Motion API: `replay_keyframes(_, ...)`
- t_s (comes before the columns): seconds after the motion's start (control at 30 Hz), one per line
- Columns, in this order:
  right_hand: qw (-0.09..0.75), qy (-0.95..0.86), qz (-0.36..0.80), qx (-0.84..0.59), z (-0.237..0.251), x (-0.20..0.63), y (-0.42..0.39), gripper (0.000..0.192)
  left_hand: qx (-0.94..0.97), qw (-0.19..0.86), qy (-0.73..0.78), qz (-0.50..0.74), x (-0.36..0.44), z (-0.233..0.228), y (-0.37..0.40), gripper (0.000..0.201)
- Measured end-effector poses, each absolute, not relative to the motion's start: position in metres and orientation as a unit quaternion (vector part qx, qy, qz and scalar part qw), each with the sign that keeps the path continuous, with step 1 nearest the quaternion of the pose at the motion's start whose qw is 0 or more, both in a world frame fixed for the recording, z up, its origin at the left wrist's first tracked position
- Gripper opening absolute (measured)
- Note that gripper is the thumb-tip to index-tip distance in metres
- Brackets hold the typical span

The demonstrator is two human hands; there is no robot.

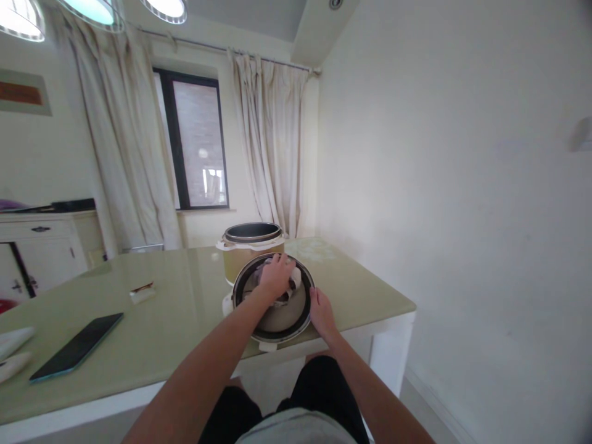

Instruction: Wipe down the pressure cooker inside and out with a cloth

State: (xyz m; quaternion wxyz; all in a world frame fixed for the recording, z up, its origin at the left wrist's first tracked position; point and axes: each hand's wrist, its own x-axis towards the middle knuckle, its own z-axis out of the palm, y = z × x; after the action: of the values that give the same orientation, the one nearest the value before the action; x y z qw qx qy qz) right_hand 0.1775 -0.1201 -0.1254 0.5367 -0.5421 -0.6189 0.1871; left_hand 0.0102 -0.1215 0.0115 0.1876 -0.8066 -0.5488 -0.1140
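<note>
A round pressure cooker lid (282,320) is tilted up at the table's front edge, its metal inner side with a dark sealing ring facing me. My right hand (322,311) grips the lid's right rim. Against the inner side, my left hand (277,276) is closed on a crumpled whitish cloth (295,279) with dark patches; part of the cloth is hidden under the fingers. Right behind the lid stands the electric pressure cooker (231,262), uncovered, with a dark inner pot (253,232) in it.
On the left of the green-topped table (185,333) lie a dark tablet or phone (78,346), white objects (13,342) and a small pale item (142,292). A wall (462,216) rises on the right. My legs are under the front edge.
</note>
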Motion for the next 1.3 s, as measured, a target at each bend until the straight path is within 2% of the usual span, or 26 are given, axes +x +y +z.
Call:
replay_keyframes(0.13, 0.54, -0.616, 0.183, -0.544, -0.128, 0.177, -0.117, 0.052, -0.864, 0.159, -0.47, -0.09, 0.026, -0.007, -0.132, 0.04)
replay_keyframes(0.27, 0.538, -0.616, 0.184, -0.545, -0.13, 0.177, -0.116, 0.052, -0.905, 0.071, -0.416, -0.054, 0.016, -0.005, -0.132, 0.027)
replay_keyframes(0.43, 0.538, -0.612, 0.184, -0.55, -0.128, 0.176, -0.115, 0.055, -0.918, -0.103, -0.374, 0.08, -0.007, 0.004, -0.121, 0.036)
replay_keyframes(0.5, 0.537, -0.613, 0.186, -0.549, -0.127, 0.176, -0.116, 0.055, -0.903, -0.129, -0.378, 0.16, -0.015, 0.013, -0.117, 0.038)
replay_keyframes(0.57, 0.537, -0.616, 0.185, -0.546, -0.127, 0.176, -0.116, 0.055, -0.887, -0.105, -0.394, 0.217, -0.021, 0.024, -0.115, 0.039)
replay_keyframes(0.63, 0.538, -0.616, 0.181, -0.547, -0.127, 0.176, -0.117, 0.055, -0.878, -0.049, -0.422, 0.222, -0.024, 0.036, -0.115, 0.042)
replay_keyframes(0.7, 0.539, -0.615, 0.175, -0.549, -0.128, 0.176, -0.117, 0.055, -0.872, 0.028, -0.454, 0.184, -0.023, 0.045, -0.116, 0.046)
replay_keyframes(0.8, 0.543, -0.615, 0.17, -0.546, -0.128, 0.176, -0.118, 0.055, -0.86, 0.128, -0.482, 0.11, -0.016, 0.052, -0.117, 0.04)
replay_keyframes(0.97, 0.55, -0.612, 0.18, -0.538, -0.129, 0.175, -0.119, 0.053, -0.837, 0.206, -0.507, 0.006, 0.007, 0.035, -0.12, 0.043)
replay_keyframes(1.13, 0.543, -0.61, 0.184, -0.547, -0.129, 0.175, -0.117, 0.049, -0.858, 0.175, -0.478, -0.065, 0.028, 0.006, -0.124, 0.042)
replay_keyframes(1.3, 0.547, -0.601, 0.184, -0.553, -0.129, 0.176, -0.118, 0.048, -0.892, 0.109, -0.435, -0.049, 0.026, 0.002, -0.122, 0.033)
